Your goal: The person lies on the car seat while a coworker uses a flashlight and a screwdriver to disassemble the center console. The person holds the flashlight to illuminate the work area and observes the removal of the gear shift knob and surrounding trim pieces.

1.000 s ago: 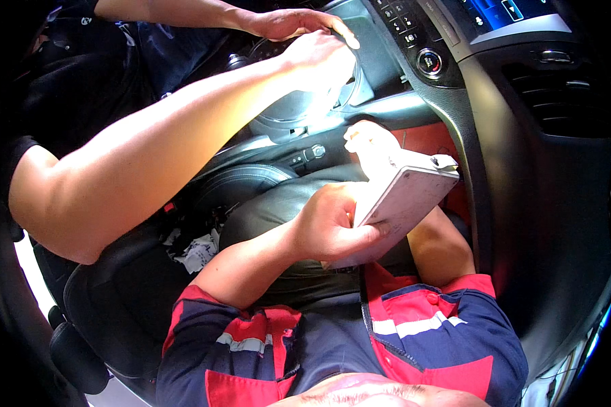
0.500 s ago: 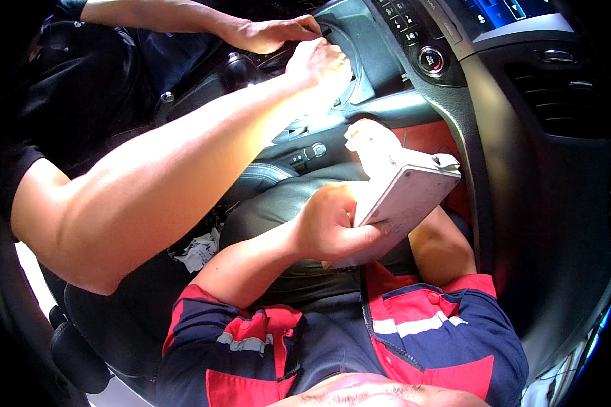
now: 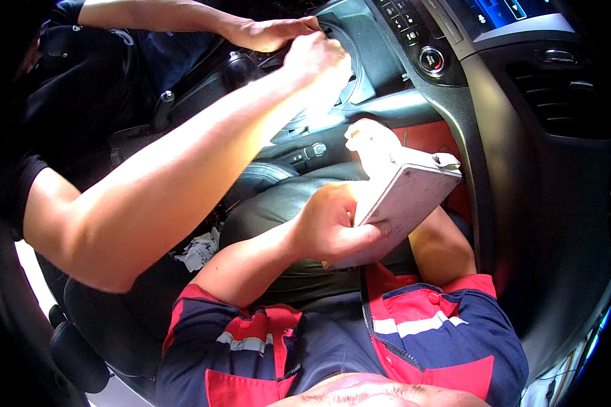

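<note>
My left hand (image 3: 332,224) is closed on the near left part of a flat, pale grey rectangular slab (image 3: 411,207), its thumb lying across the face. The slab tilts above my lap, with a small white piece (image 3: 445,161) at its far corner. Past the slab's far left edge shows my right hand (image 3: 375,146), fingers curled and brightly lit. The slab hides part of that hand and its wrist; whether it grips anything is not visible. A co-worker's two hands (image 3: 319,61) work close together over the centre console (image 3: 387,64).
The co-worker's bare forearm (image 3: 183,169) reaches across from the left. A dark gear knob (image 3: 241,68) stands by those hands. The dashboard (image 3: 509,203) curves along the right, with a round knob (image 3: 431,61) and a screen (image 3: 502,12). A seat-belt buckle (image 3: 312,152) and crumpled white paper (image 3: 200,251) lie left of my legs.
The co-worker's elbow has shifted slightly right, and the nearer hand on the console has turned a little. My hands and the slab hold almost the same place.
</note>
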Available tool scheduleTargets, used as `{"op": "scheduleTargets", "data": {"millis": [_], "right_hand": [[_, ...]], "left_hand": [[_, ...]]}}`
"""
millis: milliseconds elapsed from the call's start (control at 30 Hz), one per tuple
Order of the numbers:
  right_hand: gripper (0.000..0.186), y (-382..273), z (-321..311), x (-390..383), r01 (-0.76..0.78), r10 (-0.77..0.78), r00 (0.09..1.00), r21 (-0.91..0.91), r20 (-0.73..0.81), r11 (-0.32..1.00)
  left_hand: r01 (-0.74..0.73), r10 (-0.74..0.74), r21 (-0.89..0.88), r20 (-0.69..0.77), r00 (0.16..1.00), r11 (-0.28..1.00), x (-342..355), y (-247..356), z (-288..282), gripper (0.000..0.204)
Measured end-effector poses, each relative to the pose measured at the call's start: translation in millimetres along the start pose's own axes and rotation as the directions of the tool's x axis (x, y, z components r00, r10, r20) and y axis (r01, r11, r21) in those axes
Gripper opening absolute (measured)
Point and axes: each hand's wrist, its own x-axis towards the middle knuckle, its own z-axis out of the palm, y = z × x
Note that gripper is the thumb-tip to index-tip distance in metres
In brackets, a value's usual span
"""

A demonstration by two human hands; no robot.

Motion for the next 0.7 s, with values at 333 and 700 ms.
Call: {"op": "scheduleTargets", "data": {"millis": [333, 700], "right_hand": [[0.017, -9, -2, -1, -0.135, 0.138, 0.989, -0.044, 0.060, 0.990], [0.015, -39, 14, 1, -0.198, 0.180, 0.974, -0.126, -0.138, 0.972]], "left_hand": [[0.065, -0.068, -0.172, -0.012, 0.998, 0.983, -4, -2, 4, 0.019], [0.123, -0.104, -0.267, 0.086, 0.991, 0.956, -5, -6, -1, 0.022]]}}
